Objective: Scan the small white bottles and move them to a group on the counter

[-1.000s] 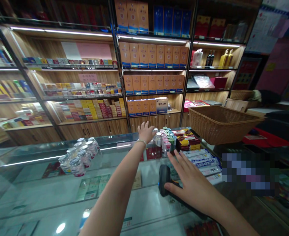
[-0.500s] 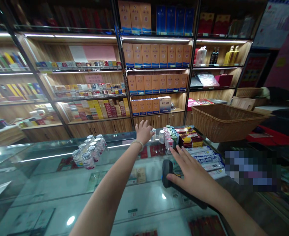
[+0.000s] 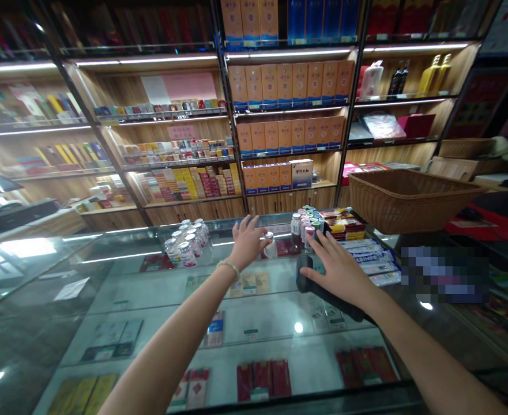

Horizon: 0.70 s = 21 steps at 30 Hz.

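Note:
My left hand (image 3: 248,242), a band at its wrist, reaches over the glass counter with fingers apart, close beside a single small clear jar (image 3: 269,245). To its left stands a group of similar jars (image 3: 188,243) with pale lids. My right hand (image 3: 342,268) is spread out above a black handheld device (image 3: 304,274) lying on the glass, its fingertips near a cluster of small colourful containers (image 3: 309,218). Whether the right hand touches the device or a container is hard to tell. Neither hand holds anything.
Red and yellow packets (image 3: 344,223) and blue-white packs (image 3: 372,257) lie at the right. A wicker basket (image 3: 409,202) stands behind them. Boxes line the lit shelves (image 3: 290,109) at the back. Inside the glass counter (image 3: 279,340) are more packs.
The view has shifted, showing more of the counter's near side. My left hand has moved slightly left of the single jar, which now stands nearer, farther from the cluster. My right hand stays spread.

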Available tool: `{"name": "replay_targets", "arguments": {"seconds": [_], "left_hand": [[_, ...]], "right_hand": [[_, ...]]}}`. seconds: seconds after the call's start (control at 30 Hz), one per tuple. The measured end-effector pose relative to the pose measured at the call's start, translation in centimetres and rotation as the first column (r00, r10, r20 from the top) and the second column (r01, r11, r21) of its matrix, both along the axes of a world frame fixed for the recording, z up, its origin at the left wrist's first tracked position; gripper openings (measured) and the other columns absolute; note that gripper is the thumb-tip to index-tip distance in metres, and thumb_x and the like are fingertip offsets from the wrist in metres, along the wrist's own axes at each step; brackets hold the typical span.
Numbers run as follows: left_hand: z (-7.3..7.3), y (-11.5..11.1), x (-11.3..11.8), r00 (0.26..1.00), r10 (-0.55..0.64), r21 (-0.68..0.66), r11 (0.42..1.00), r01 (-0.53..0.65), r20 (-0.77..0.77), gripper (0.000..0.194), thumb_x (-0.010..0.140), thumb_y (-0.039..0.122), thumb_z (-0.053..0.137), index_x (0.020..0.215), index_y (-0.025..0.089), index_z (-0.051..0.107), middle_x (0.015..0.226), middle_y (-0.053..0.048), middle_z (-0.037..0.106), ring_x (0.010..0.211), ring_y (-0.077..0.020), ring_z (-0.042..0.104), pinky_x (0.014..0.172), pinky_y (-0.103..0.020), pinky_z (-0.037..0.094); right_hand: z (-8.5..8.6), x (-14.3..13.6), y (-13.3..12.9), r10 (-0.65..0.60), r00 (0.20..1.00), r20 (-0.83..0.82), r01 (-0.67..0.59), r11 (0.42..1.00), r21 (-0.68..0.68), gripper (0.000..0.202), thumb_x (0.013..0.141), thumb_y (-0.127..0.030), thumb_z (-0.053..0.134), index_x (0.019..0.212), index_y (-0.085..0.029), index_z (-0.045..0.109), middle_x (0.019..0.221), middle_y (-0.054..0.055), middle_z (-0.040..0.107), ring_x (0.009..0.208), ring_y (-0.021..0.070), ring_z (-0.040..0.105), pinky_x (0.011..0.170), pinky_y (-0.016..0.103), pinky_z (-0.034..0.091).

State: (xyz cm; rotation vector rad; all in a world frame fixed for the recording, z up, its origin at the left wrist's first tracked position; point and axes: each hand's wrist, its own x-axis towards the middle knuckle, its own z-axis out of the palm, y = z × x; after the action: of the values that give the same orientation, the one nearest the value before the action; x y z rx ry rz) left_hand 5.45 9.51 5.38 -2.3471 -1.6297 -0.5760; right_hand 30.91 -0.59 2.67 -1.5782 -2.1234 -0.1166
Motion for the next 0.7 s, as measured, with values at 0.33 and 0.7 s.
{"name": "replay_targets", "arguments": {"seconds": [0.33,0.7], "left_hand": [[0.0,-5.8,-2.1,0.999,-0.048,0.008,0.999,0.048,-0.002,0.024,0.090,0.041,0.069,0.110,0.029,0.073,0.156,-0.009,0.050,0.151,-0.0368,0.031,0.119,-0.068,0.023],[-1.6,-8.2,-2.8,0.993,-0.064,-0.014,0.998,0.066,0.102,0.045,0.090,0.046,0.067,0.132,0.030,0.063,0.158,-0.011,0.046,0.150,-0.0353,0.032,0.120,-0.063,0.028]], "right_hand": [[0.2,-1.2,-0.7,0.043,0.999,0.023,-0.044,0.999,0.013,0.083,0.093,-0.072,0.044,0.158,-0.021,0.038,0.167,0.013,0.030,0.154,0.0344,0.026,0.121,0.054,0.032],[-1.2,-2.2,-0.3,0.105,0.994,0.008,-0.105,0.992,0.067,0.082,0.092,-0.075,0.042,0.156,-0.025,0.040,0.164,0.012,0.036,0.153,0.0337,0.028,0.119,0.055,0.034]]}}
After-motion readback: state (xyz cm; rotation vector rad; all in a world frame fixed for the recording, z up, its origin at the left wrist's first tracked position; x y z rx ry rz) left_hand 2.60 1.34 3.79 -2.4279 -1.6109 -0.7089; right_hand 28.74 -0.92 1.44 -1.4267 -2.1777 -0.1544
